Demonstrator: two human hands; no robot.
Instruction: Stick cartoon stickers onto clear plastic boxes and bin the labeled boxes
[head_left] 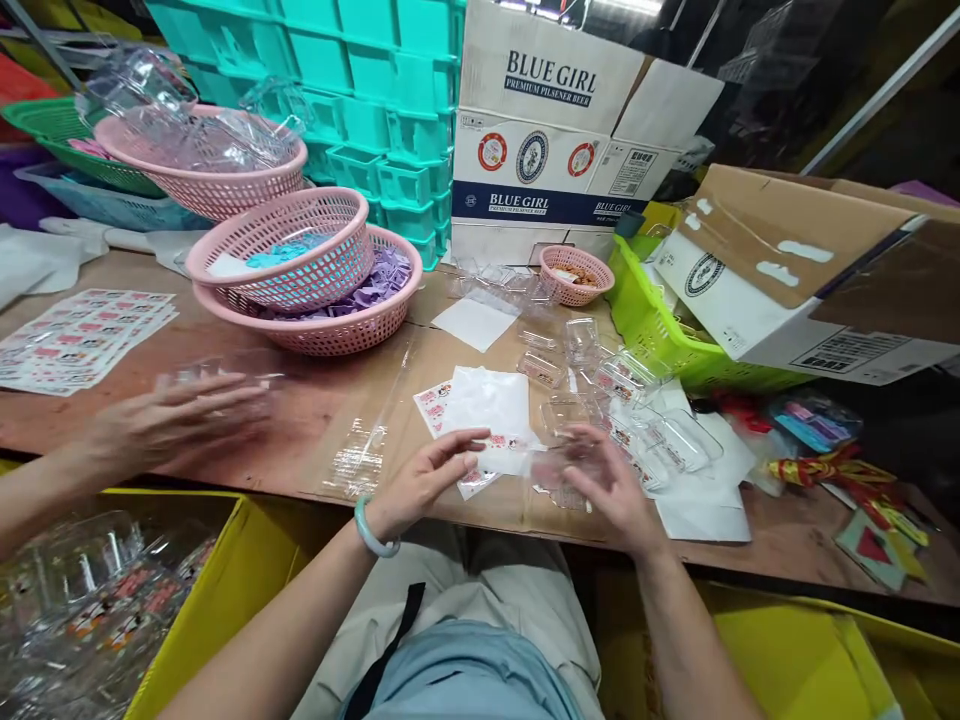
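My left hand (431,475), with a pale green bangle at the wrist, is held over the near edge of a stack of white sticker sheets (491,395). Its thumb and forefinger are apart, with nothing visible between them. To the right of the sheets is my right hand (615,495), its fingers bent and smeared by motion. A blurred, see-through piece (553,466) shows at its fingertips; whether it is gripped I cannot tell. Beyond that hand lie several clear plastic boxes (626,375), some bearing red printed stickers.
Another person's hand (165,420) moves blurred at the left beside clear plastic. Pink baskets (300,340) stand at the back left, a green basket (652,320) and carton (795,260) at the right. More sticker sheets (82,335) lie far left; a yellow bin (202,590) of boxes stands below.
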